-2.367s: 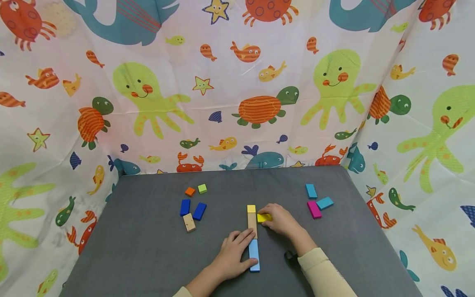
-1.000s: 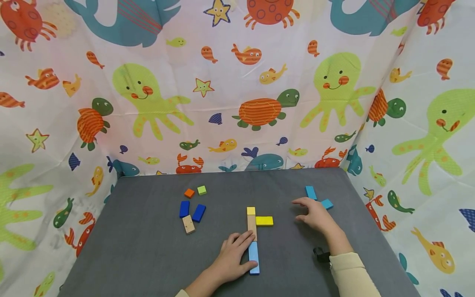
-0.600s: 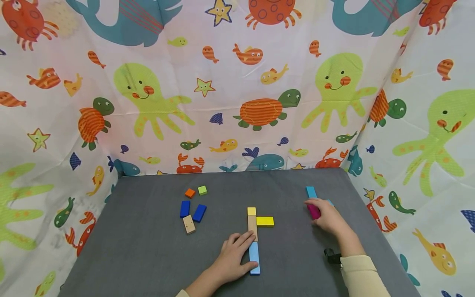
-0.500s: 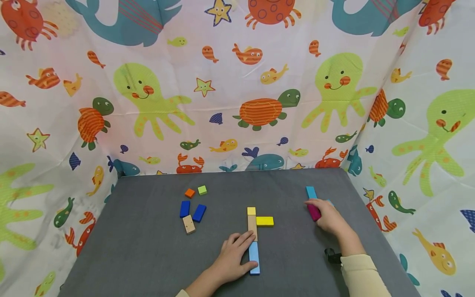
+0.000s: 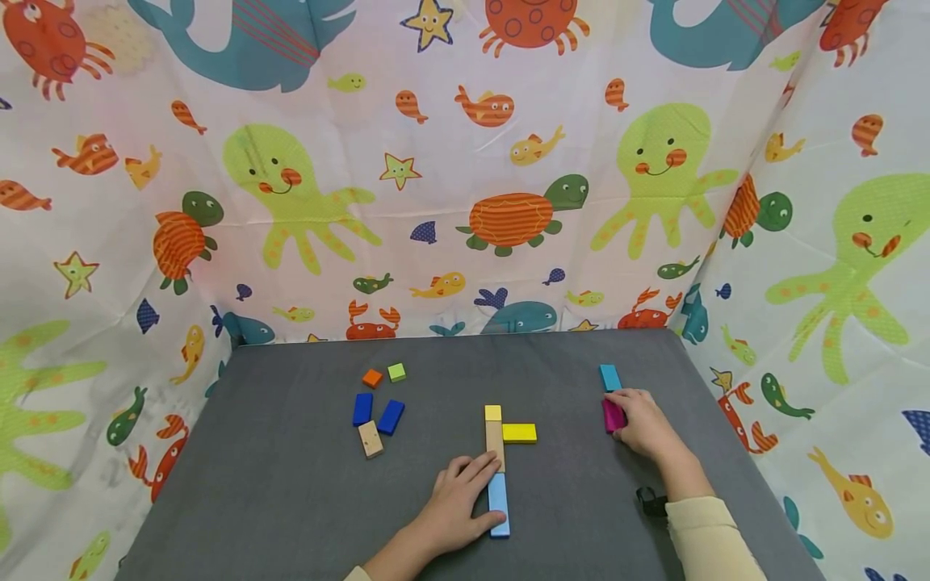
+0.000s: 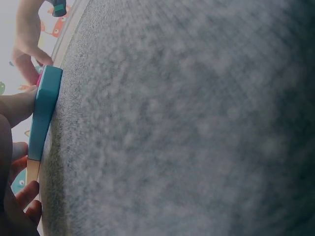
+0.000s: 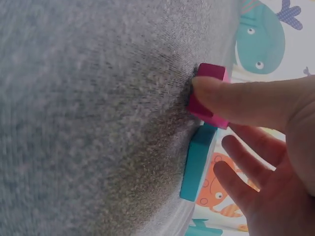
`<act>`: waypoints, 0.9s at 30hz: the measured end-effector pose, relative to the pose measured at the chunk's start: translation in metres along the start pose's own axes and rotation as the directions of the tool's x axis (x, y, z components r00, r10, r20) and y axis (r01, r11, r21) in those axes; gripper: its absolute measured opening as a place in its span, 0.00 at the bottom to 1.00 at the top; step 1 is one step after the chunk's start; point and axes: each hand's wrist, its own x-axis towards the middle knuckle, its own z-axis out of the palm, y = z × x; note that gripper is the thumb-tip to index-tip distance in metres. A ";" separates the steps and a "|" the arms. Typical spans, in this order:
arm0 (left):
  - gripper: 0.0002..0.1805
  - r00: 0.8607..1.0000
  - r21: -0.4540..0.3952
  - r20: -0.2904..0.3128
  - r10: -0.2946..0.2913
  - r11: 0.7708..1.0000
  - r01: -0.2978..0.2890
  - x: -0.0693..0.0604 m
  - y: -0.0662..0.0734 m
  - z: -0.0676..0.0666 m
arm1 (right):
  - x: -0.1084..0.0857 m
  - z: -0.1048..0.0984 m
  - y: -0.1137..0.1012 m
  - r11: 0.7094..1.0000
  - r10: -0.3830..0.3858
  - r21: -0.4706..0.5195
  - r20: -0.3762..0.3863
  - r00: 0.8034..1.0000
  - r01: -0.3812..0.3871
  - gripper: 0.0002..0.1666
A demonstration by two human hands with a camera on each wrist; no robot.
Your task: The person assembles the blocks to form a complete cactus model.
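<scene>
The step in hand looked to be taking up the pink block, which lay at the right of the table, just near of a turquoise block. The right hand had its grip on it, thumb pressed to one side. The next move, I judged, called for a firm pinch and a clean lift, so that no neighbouring block was dragged along.

In the middle, the left hand lay with fingers relaxed, pinching nothing, thumb on the light-blue block and fingertips on the long wooden block, apparently steadying the row. A small yellow block capped its far end, and a yellow block extended to the right from the wooden one, seemingly touching it.

The index finger's contact with the pink block was hidden behind it in the right wrist view, and I could not tell whether the block had left the table. That view also showed a turquoise block just beside it; whether this was the one seen from the head was unclear. The left wrist view was mostly blurred cloth.
</scene>
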 end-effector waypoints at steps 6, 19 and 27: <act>0.44 1.000 0.007 -0.007 0.010 1.000 -0.010 -0.002 0.000 0.000 | -0.002 -0.002 -0.006 0.999 -0.019 0.049 0.004 1.000 0.019 0.42; 0.43 0.999 0.023 -0.022 0.030 0.999 -0.030 -0.001 0.000 -0.001 | 0.015 0.011 -0.032 0.989 -0.119 0.084 -0.041 0.992 0.122 0.37; 0.44 1.000 0.014 -0.016 0.025 1.000 -0.024 0.001 0.001 -0.004 | 0.026 0.019 -0.056 0.981 -0.168 0.088 -0.032 0.985 0.170 0.35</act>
